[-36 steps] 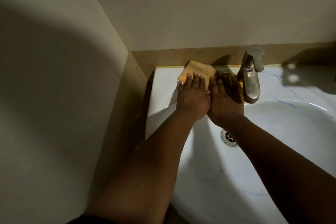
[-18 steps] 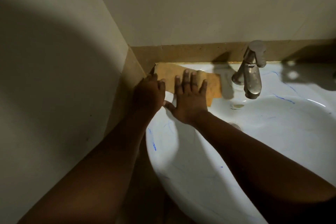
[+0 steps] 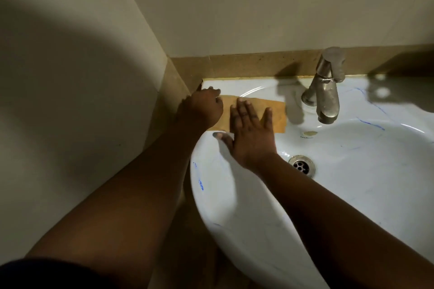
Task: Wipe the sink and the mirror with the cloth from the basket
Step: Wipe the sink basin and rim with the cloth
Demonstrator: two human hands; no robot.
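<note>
Head view: cloth (image 3: pixel 253 110) lies spread flat on the back-left rim of the sink (image 3: pixel 352 195), left of the tap (image 3: pixel 325 94). It has slid left from beside the tap, so the rim wipe is progressing; mirror not in view. Right hand (image 3: pixel 251 134) presses it, fingers straight. Left hand (image 3: pixel 202 108) grips the cloth's left end, fingers curled. No readable writing; blue marks on sink only.

On the far-left rim of the white sink (image 3: pixel 234 206), the right hand (image 3: pixel 252 134) presses flat on a tan cloth (image 3: pixel 277 112) whose left end the left hand (image 3: pixel 202 109) holds, left of the metal tap (image 3: pixel 325 91).
</note>
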